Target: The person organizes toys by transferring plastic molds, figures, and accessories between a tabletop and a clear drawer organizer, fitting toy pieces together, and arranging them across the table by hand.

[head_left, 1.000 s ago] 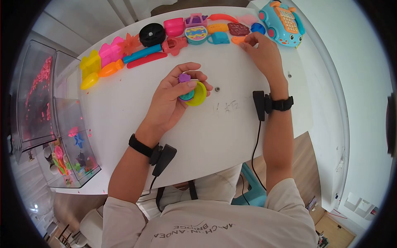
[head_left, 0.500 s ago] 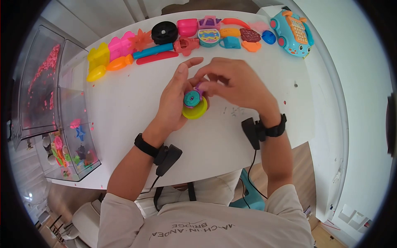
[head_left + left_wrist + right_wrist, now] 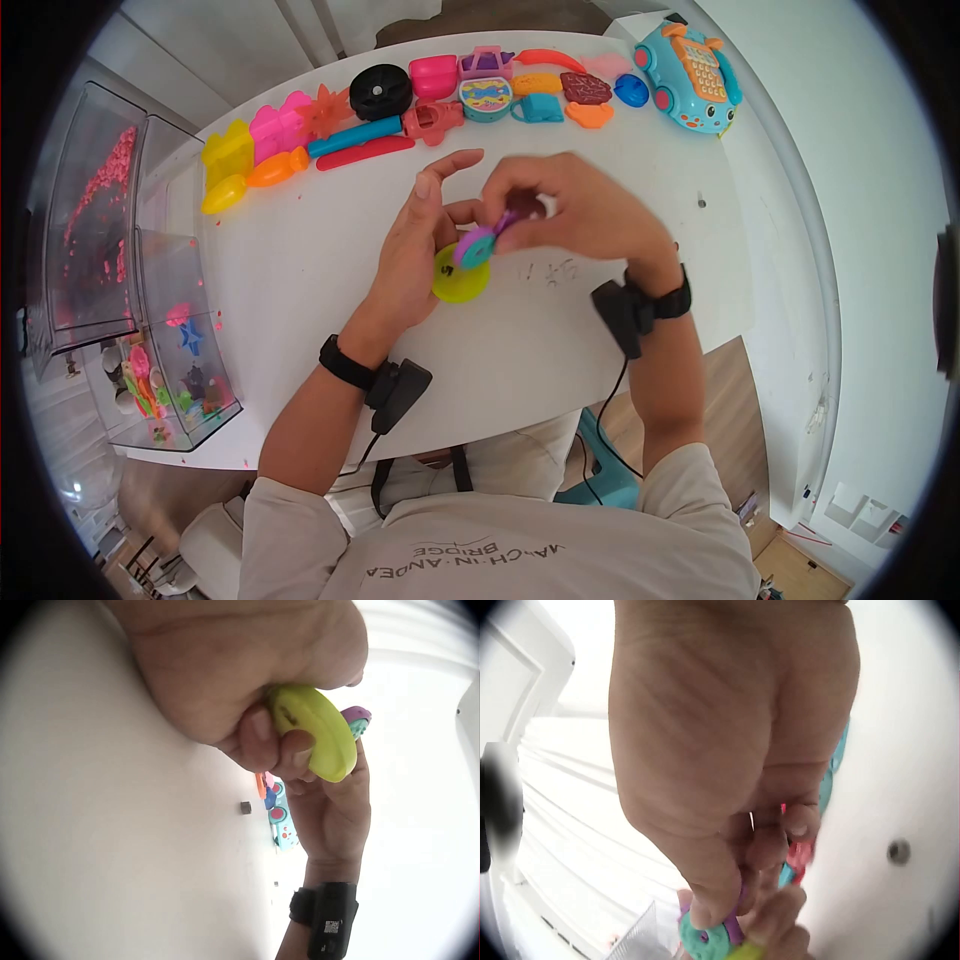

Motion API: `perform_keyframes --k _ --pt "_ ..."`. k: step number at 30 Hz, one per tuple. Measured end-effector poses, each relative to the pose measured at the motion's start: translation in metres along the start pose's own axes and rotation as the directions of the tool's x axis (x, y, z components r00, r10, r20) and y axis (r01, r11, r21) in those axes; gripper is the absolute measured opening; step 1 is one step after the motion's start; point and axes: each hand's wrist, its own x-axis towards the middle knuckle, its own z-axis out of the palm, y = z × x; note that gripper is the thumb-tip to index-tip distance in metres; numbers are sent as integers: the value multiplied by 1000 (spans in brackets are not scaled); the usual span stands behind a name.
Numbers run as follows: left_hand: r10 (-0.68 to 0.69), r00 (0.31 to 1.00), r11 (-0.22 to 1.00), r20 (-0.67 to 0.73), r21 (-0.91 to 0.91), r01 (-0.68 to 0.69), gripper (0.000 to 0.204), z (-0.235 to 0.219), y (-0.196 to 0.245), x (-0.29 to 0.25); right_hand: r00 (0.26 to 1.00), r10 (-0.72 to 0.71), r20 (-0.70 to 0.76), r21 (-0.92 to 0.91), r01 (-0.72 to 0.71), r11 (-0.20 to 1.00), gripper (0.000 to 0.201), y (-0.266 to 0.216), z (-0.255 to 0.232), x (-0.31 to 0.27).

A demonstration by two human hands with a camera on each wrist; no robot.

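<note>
In the head view my left hand holds a lime-green round lid with a dark mark on its face. The left wrist view shows my fingers curled on the lid's edge. My right hand pinches the purple handle of a small toy with a teal wheel. That wheel overlaps the lid's upper edge in the head view. In the right wrist view my thumb lies against the teal wheel, with the lid close below it. Part of the purple handle is hidden by my right fingers.
Along the far edge runs a row of toys: yellow mould, black round container, blue roller, red stick, orange piece. A toy telephone stands far right. Clear bins stand at left.
My right hand has come from the orange piece in the far row to my left hand and taken the purple-handled toy's handle. The lid has turned to show its marked face.
</note>
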Motion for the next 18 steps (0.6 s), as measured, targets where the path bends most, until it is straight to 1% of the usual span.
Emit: perform_keyframes --k 1,2,3,4,5,6,7,8,9,11,12,14,15,17,18 --pt "-35 999 999 15 -11 36 71 -3 2 0 992 -26 -123 24 29 999 15 8 -10 -7" --pt "-37 999 999 20 -10 38 71 -5 3 0 968 -49 -246 43 61 997 16 17 -21 -14" --pt "-30 999 1000 37 3 30 68 -6 4 1 931 -42 -363 12 50 999 15 27 -34 -23" --pt "-23 998 1000 55 14 22 65 -6 4 1 880 -38 -473 -19 33 999 16 36 -47 -32" --pt "-23 998 1000 63 10 23 65 -6 4 2 814 25 -580 -28 -51 998 15 44 -57 -42" --pt "-11 998 1000 61 28 9 63 -5 2 2 810 30 -586 -31 -59 998 15 54 -67 -51" --pt "2 998 999 59 45 -5 61 -4 1 2 735 122 -667 -96 -247 964 16 66 -76 -60" --pt "0 998 999 68 40 -3 61 -4 1 3 638 191 -746 -139 -430 892 17 71 -81 -64" --pt "1 996 1000 86 28 -3 58 -5 2 2 633 193 -750 -141 -437 888 17 78 -83 -67" --pt "0 994 1000 107 17 -2 54 -7 2 2 554 262 -790 -142 -581 801 19 83 -84 -70" --pt "-7 993 1000 116 20 4 51 -7 1 2 549 263 -793 -140 -584 800 19 86 -85 -70" --pt "-14 991 1000 130 26 10 48 -8 1 2 496 241 -834 -113 -582 805 22 90 -85 -66" --pt "-21 992 1000 125 12 19 46 -7 1 1 493 240 -836 -113 -583 805 22 96 -85 -66" --pt "-29 992 1000 120 -4 29 45 -7 1 2 484 56 -873 -300 -625 720 27 104 -82 -66" --pt "-30 992 1000 120 -6 31 45 -8 0 2 484 55 -873 -302 -625 720 27 107 -82 -67"
